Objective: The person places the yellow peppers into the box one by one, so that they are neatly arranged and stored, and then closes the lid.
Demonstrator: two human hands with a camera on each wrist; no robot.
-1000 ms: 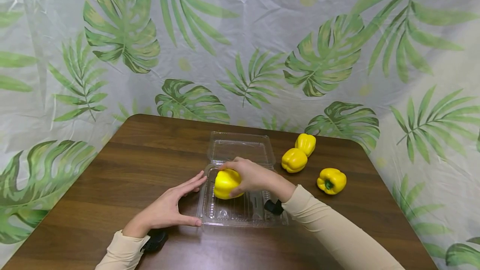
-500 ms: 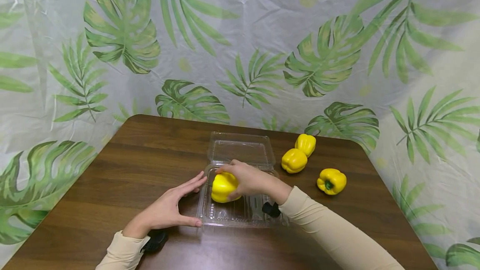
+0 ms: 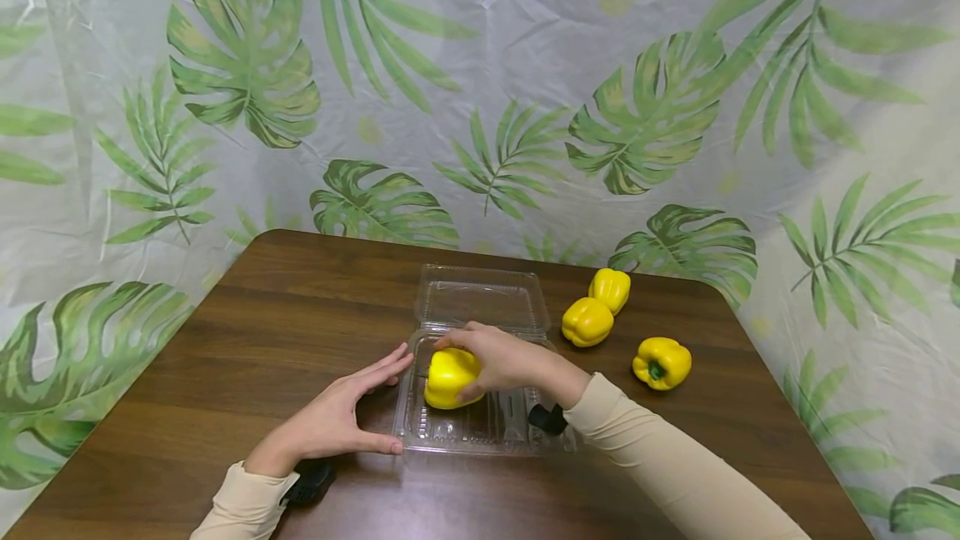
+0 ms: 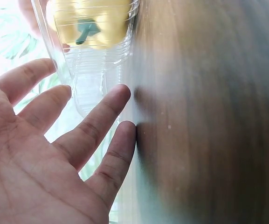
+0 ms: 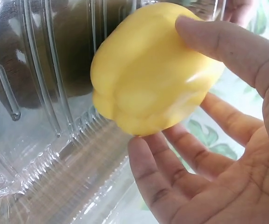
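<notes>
A yellow bell pepper (image 3: 448, 382) sits low inside the left half of a clear plastic clamshell container (image 3: 487, 446). My right hand (image 3: 513, 367) grips it from above and the right, thumb on the near side and fingers round the far side. In the right wrist view the pepper (image 5: 148, 74) lies between the thumb and the fingertips. Its green stem (image 4: 86, 30) shows through the container wall in the left wrist view, turned toward the left side. My left hand (image 3: 337, 415) is spread along the container's left edge, fingertips and thumb right at the rim, fingers nearly straight.
The container's hinged lid (image 3: 483, 298) lies folded back behind it. To the right on the brown wooden table (image 3: 300, 307) are three more yellow bell peppers: one at the back (image 3: 610, 290), one touching it (image 3: 587, 322), one nearer (image 3: 662, 363). A leaf-patterned curtain (image 3: 495, 65) hangs behind.
My right hand has lowered the pepper slightly toward the near side of the container, shifting it a little left and then back right. My left hand has stayed in place.
</notes>
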